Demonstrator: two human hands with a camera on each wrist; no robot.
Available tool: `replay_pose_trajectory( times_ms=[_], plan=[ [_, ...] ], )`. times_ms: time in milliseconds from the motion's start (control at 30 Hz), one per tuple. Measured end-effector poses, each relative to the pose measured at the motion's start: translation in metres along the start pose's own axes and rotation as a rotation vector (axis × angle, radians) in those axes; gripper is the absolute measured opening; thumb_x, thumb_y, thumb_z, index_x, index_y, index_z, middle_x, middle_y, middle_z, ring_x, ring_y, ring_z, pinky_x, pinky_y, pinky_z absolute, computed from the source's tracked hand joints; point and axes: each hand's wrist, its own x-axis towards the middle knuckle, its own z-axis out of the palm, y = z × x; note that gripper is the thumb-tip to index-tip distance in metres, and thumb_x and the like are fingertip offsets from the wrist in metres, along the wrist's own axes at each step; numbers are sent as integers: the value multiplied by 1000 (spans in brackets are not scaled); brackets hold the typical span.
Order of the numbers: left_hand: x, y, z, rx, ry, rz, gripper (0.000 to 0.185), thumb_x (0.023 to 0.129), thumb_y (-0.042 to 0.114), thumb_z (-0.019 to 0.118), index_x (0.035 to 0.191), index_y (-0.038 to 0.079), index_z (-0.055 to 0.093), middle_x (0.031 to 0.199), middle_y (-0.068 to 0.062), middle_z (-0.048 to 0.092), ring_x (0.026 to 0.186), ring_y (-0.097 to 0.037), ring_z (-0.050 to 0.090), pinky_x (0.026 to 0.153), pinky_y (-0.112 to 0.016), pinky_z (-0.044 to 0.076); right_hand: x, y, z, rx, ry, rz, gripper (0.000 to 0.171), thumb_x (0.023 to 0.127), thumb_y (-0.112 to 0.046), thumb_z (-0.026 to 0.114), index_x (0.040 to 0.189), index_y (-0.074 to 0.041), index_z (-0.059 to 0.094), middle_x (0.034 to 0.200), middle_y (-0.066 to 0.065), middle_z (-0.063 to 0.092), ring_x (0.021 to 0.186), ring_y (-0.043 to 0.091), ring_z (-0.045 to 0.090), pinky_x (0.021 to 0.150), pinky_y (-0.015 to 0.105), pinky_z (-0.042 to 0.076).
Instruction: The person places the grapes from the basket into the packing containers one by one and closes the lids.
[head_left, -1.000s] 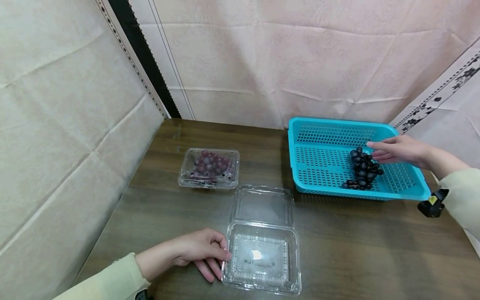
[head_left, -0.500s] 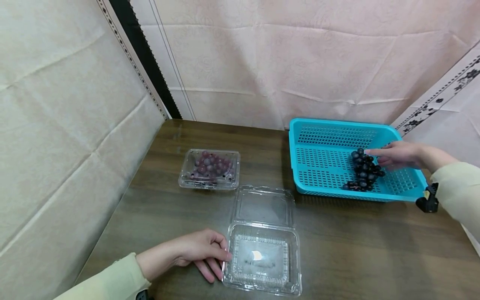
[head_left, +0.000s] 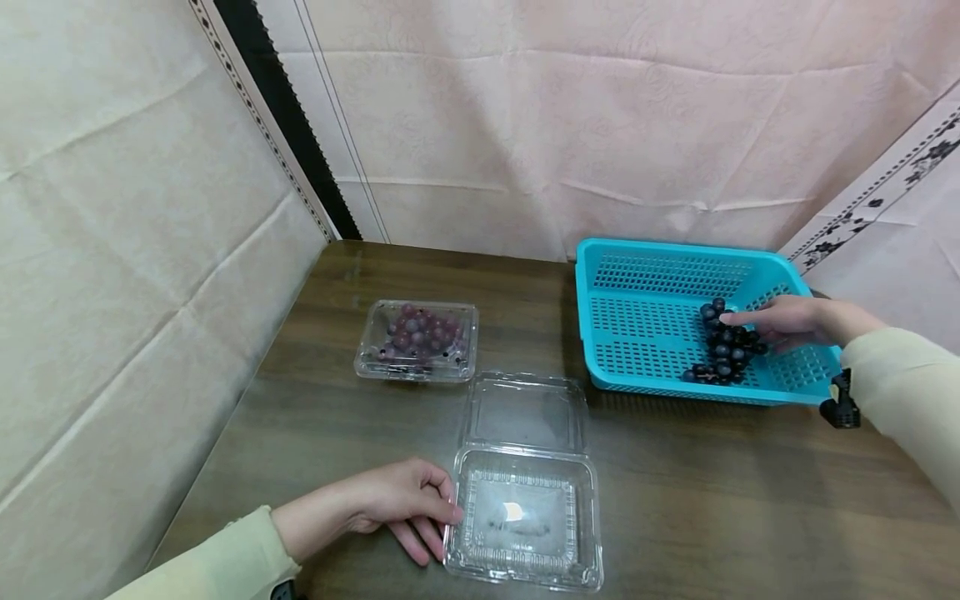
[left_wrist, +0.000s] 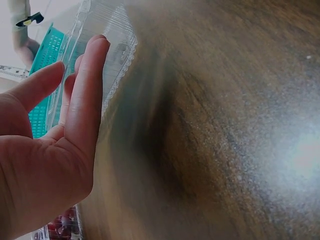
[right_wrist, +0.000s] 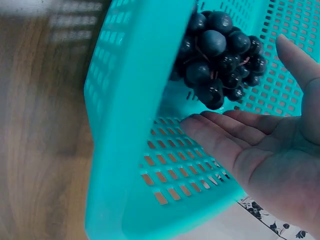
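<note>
Dark wood worktop. Right hand fingers straight, open beside dark grape bunch in teal basket; scoop underneath, lift by stem. Left hand flat, bracing open clamshell.

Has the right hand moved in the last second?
Yes. The right hand dropped deeper into the basket, down onto the grapes.
</note>
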Motion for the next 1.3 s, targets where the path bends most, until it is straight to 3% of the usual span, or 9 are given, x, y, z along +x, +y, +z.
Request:
replay_pose_trajectory(
  times_ms=[233,567,900,1300],
  plan=[
    [0,0,-1,-4,6,-9,17,100,11,74,91,5,61,84,-12,72,76,-30,79,60,-39,69,8,3,5,85,-23,45,116,111,-55,48,148,23,-29,156,56,-13,148,69,5,120,70,38],
    [1,1,-4,-8,-9,-8,16,101,11,74,92,4,61,87,-12,71,77,-29,79,62,-40,69,15,6,12,126,-6,65,122,108,-58,53,147,22,-30,154,55,-19,148,70,5,117,68,43],
    [3,-1,-5,-8,-8,-11,16,101,11,74,93,4,62,86,-13,74,78,-31,79,62,-41,69,20,1,15,156,25,40,121,108,-53,57,149,22,-30,156,54,-18,149,68,4,110,58,55],
    [3,-1,-6,-13,-12,-13,16,100,11,74,93,5,61,86,-12,73,77,-30,79,63,-41,69,27,-4,19,157,56,55,124,107,-55,59,151,18,-30,158,52,-17,151,66,6,107,57,58]
  ],
)
